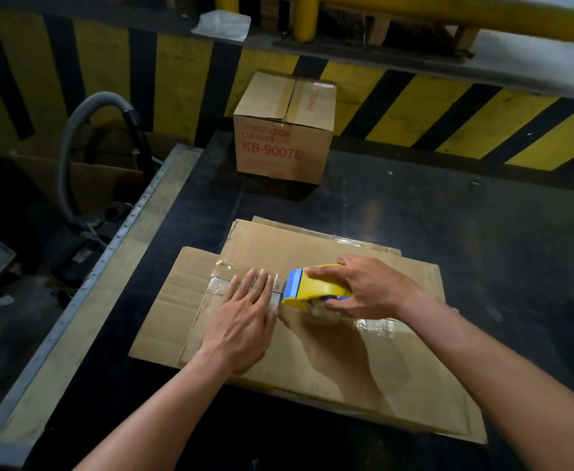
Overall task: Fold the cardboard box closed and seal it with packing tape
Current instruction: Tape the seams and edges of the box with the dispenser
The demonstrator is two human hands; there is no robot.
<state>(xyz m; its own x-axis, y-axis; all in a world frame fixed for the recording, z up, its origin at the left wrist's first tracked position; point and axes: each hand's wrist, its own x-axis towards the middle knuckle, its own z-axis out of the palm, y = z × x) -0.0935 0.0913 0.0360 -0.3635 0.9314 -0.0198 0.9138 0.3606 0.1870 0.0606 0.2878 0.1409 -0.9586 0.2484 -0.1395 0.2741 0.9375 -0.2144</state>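
Forearms reach over a flattened cardboard box (381, 368) at mid-table, with taping apparently under way.
Left hand (241, 321) presses clear tape (221, 283) with straight fingers; right hand (370, 290), at its 3 o'clock, grips the tape dispenser (316, 283), which next likely needs a steady pull rightward.

A single wide-angle view, worn on the person's head, looks forward and steeply down onto the table (415, 212) from close above. Both forearms enter from the near edge. The left hand (241, 314) and the right hand (364, 290), which grips the tape dispenser (316, 283), sit mid-frame. The striped wall (449, 107) fills the far edge, and a grey hose (71, 147) stands at left.
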